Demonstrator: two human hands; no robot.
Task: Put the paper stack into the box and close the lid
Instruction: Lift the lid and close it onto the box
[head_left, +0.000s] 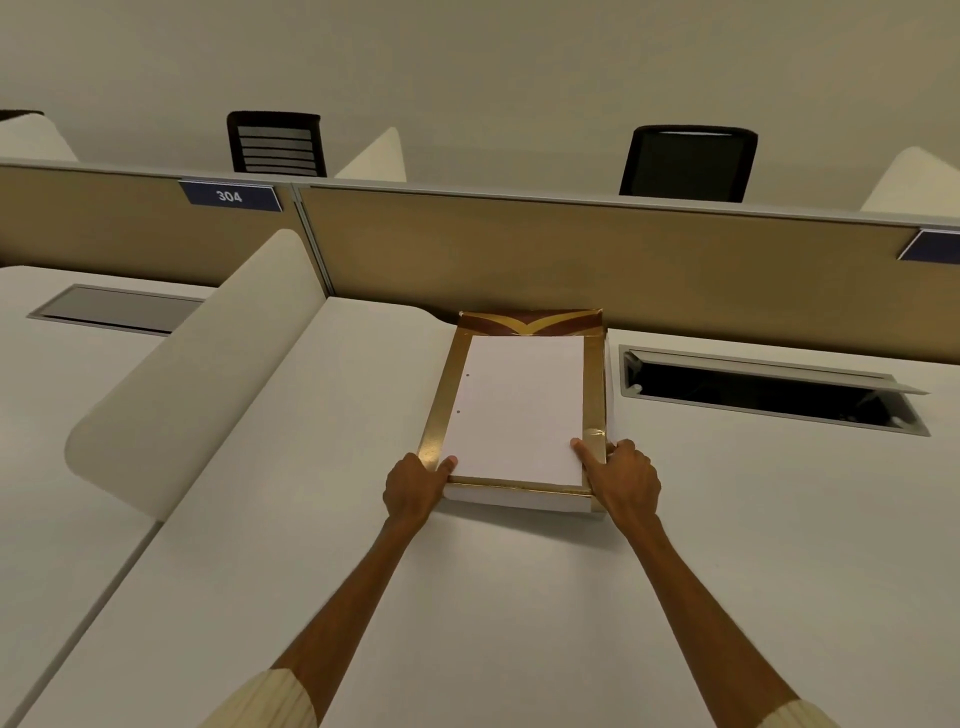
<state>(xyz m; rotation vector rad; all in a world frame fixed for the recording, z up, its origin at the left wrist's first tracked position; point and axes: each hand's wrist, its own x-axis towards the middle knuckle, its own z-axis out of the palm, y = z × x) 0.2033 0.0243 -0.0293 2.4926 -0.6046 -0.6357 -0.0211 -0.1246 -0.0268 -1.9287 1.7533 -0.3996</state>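
Both hands, left (415, 486) and right (626, 480), grip the box's (435, 421) near corners; paper stack (519, 408) lies between them.

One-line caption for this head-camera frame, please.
Left hand and right hand settle a white punched paper stack inside a gold-lined cardboard box, its patterned lid open.

White desk (519, 597), tan partition (571, 249), two black chairs (688, 161) behind.
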